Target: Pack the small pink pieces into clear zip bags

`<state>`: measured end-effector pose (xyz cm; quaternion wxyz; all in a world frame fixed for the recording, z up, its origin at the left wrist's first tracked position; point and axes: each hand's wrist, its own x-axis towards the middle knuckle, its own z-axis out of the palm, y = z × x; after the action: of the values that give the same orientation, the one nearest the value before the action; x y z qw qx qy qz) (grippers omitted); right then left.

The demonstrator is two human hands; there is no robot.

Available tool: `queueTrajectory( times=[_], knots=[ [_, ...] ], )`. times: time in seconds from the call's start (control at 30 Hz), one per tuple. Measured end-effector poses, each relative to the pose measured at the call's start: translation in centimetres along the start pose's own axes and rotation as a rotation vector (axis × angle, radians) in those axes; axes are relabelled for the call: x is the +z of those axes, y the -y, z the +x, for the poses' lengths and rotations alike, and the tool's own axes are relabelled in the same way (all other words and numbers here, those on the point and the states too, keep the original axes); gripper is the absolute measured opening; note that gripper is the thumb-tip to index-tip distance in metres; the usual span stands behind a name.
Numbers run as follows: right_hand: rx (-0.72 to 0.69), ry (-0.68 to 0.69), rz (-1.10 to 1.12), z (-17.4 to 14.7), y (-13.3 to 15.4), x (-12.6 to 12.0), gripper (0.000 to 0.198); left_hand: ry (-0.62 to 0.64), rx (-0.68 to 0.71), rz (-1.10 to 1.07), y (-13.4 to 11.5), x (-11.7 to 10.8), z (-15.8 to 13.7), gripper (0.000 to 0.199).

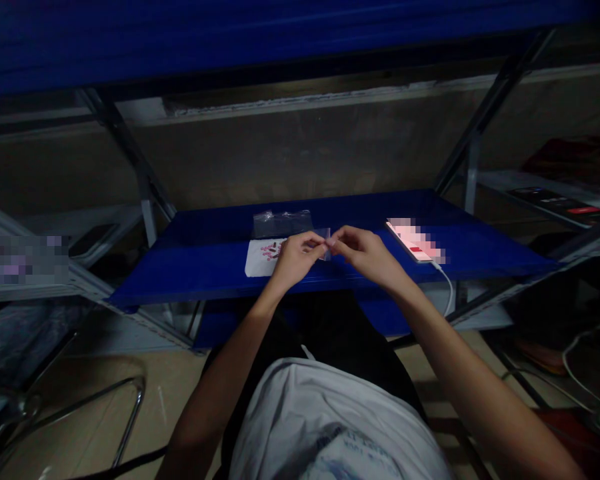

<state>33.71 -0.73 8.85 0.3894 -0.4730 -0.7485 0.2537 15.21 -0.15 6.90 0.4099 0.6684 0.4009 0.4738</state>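
Note:
Between my two hands is a small clear plastic bag (328, 252), held above the blue shelf (215, 277). My left hand (300, 257) pinches its left side, fingers closed. From the right, the thumb and fingertips of my right hand (357, 247) close on the bag's upper edge. Partly under my left hand lies a white sheet (255, 265) with several small pink and dark pieces (269, 252) on it, too small to name. Just behind the sheet lies a larger clear plastic bag (283, 224), flat on the shelf.
A phone (413, 243) with a lit screen lies to the right, a white cable (450, 287) running from it over the shelf's front edge. Metal posts (147, 207) hold an upper blue shelf (280, 33) overhead. A chair's metal frame (135, 407) stands on the floor at left.

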Motion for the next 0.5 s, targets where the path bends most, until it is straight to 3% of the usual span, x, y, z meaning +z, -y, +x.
queueTrajectory(
  times=[0.2,0.5],
  knots=[
    [0.0,0.042,0.032,-0.14,0.36,0.35,0.023,0.012,0.026,0.103,-0.39,0.15,-0.13,0.005],
    [-0.025,0.107,0.005,-0.29,0.24,0.39,0.03,0.015,-0.027,0.127,-0.03,0.04,-0.13,0.003]
  ],
)
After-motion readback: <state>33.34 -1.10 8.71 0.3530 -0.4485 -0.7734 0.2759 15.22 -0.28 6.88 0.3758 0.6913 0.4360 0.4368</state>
